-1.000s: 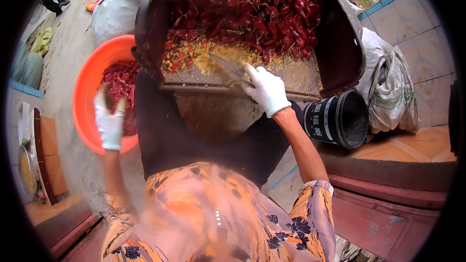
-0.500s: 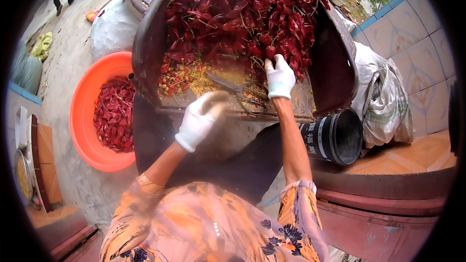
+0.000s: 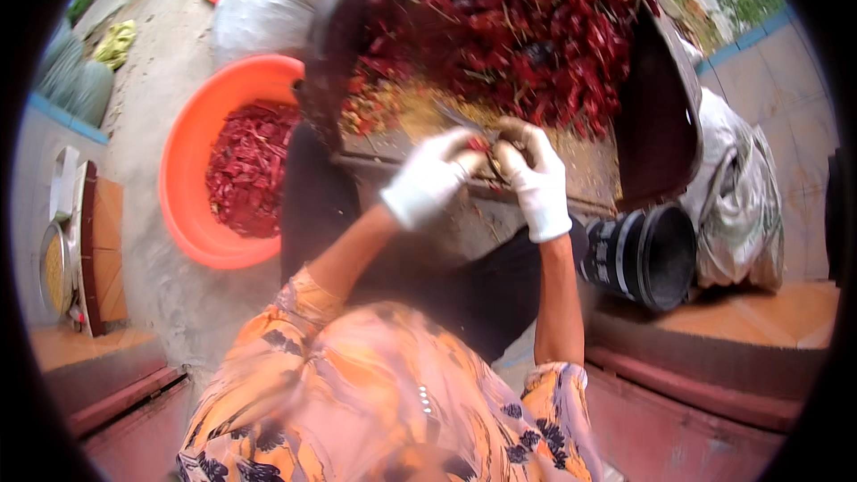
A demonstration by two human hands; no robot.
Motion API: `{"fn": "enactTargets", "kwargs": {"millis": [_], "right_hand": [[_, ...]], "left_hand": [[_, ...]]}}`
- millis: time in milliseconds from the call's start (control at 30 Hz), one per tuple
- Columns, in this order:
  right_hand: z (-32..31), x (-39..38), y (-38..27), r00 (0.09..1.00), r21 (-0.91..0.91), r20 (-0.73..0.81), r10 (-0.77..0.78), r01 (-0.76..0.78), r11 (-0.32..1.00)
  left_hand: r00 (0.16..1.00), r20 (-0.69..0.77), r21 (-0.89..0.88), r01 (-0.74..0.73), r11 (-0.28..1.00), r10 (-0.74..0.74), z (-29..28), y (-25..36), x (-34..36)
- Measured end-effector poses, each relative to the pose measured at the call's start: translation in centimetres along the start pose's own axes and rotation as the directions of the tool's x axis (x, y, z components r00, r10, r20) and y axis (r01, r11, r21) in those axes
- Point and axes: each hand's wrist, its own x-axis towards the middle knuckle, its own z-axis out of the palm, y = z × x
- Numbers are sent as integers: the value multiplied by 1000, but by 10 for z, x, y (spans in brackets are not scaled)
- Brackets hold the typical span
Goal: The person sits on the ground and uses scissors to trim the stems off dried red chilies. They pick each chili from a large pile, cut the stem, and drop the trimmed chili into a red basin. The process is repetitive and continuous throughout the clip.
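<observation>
My left hand (image 3: 433,174), in a white glove, is closed on a small dried red chili (image 3: 479,142), smeared a little by motion. My right hand (image 3: 534,180), also white-gloved, has its fingers curled around the handles of a pair of scissors (image 3: 453,113); it partly hides them. The blades point to the far left over the tray. Both hands meet above the near edge of a dark brown tray-like container (image 3: 589,192). A big heap of dried red chilies (image 3: 527,36) fills its far part, and yellow seeds (image 3: 406,107) lie near the scissors.
An orange basin (image 3: 192,223) with red chilies (image 3: 250,174) stands at my left. To the right lies a black bucket (image 3: 669,254) on its side, next to a white woven sack (image 3: 736,187). A pale sack (image 3: 259,22) stands behind the basin.
My right hand has left the chili heap and come toward me, over the scissors' handles. My left hand has moved to meet it and now holds a chili. The view has shifted.
</observation>
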Motion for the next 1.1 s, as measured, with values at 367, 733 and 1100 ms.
{"fn": "enactTargets", "kwargs": {"millis": [367,733,1100], "right_hand": [[36,-36,-9,978,46,-159,-138,147,988],[36,-44,14,952,777,-29,305,-170,605],[19,-62,-26,992,217,-59,114,-98,971]], "left_hand": [[980,185,-280,126,952,-76,6,-17,-36],[869,477,-511,395,764,-130,6,-15,-40],[700,704,-647,703,297,-123,12,-46,-45]]}}
